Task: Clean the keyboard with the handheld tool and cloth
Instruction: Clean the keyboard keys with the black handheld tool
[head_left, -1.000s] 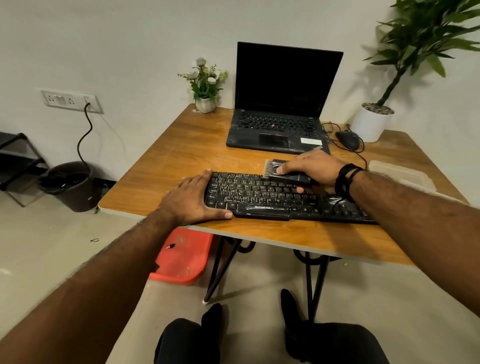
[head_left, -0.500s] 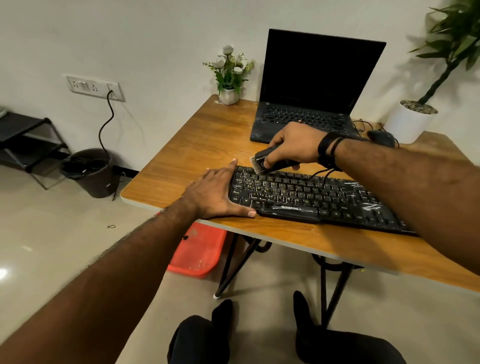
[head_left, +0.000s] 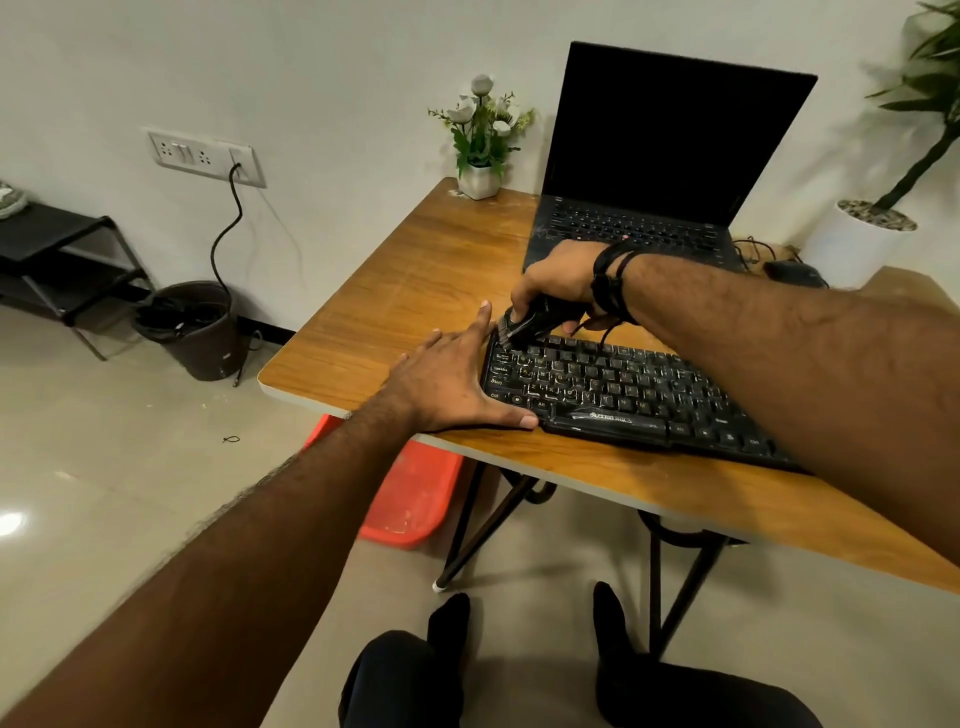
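A black keyboard (head_left: 613, 395) lies along the front of the wooden table (head_left: 415, 291). My left hand (head_left: 452, 379) lies flat on the table against the keyboard's left end, fingers straight, thumb along its front edge. My right hand (head_left: 558, 283) grips a small black handheld brush (head_left: 524, 319), whose bristles touch the keyboard's top left corner. My right forearm crosses over the keyboard's right half and hides it. No cloth is in view.
An open black laptop (head_left: 670, 156) stands behind the keyboard, with a small flower pot (head_left: 480, 176) to its left. A black mouse (head_left: 792, 273) and a white planter (head_left: 862, 234) are at the back right. Below the table sit a red tub (head_left: 415, 499) and a dark bin (head_left: 192, 327).
My right hand has carried the brush leftward along the keyboard's top row to its left corner. My left hand has stayed at the keyboard's left end. The camera has turned left.
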